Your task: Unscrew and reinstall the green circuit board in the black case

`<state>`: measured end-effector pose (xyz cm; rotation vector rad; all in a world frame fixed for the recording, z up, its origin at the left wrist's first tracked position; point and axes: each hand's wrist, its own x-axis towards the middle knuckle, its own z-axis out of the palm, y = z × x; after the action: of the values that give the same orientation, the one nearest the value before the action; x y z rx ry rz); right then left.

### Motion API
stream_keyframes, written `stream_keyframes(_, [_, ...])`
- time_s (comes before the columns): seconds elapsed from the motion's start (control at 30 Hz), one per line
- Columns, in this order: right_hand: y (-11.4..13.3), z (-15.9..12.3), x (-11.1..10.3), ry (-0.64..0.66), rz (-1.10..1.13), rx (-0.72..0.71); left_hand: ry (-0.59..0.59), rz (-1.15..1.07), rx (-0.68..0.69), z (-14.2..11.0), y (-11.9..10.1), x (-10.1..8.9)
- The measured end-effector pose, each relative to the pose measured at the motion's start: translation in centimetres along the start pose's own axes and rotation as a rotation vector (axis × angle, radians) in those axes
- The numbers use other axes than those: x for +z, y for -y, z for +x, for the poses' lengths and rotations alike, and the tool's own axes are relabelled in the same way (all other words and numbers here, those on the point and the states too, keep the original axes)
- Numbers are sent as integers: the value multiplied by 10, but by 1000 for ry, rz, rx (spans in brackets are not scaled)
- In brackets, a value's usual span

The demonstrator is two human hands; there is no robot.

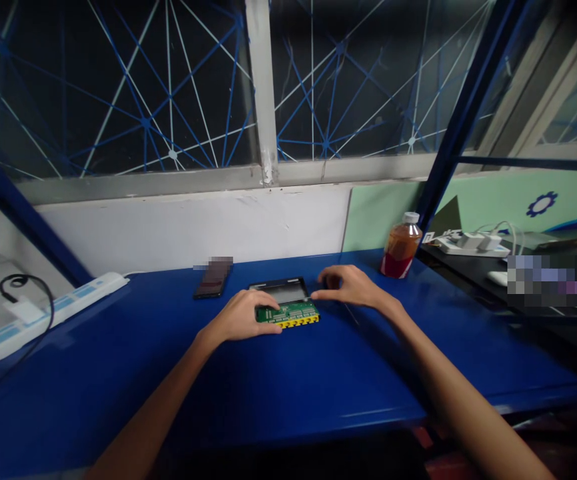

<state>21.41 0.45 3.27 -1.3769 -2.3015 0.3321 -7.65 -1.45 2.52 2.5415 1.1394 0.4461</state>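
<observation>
Our left hand (241, 315) grips the circuit board (296, 312) near the worktop's (248, 387) far edge, seemingly steadying; our curled right hand (351, 285), hold unclear, needs care next.

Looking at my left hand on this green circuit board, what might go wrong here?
The bare left hand grips the green circuit board, so static or skin grease might harm it. The bottle stands on the same blue table, beyond the right hand; a stray knock might tip it.
</observation>
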Motion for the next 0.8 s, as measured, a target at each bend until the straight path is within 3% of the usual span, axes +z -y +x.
stream_keyframes(0.1, [14, -3, 1, 159, 175, -55, 10, -79, -16, 0, 0, -5])
stream_keyframes(0.3, [11, -1, 8, 290, 299, -79, 47, -194, -65, -1, 0, -15])
stream_keyframes(0.57, [5, 4, 16, 210, 285, -136, -7, -195, -101, 0, 5, -14])
stream_keyframes(0.7, [4, 5, 19, 176, 272, -139, -66, -113, -102, -7, 15, -28])
stream_keyframes(0.8, [5, 5, 18, 151, 271, -148, -34, -115, -135, -15, 28, -43])
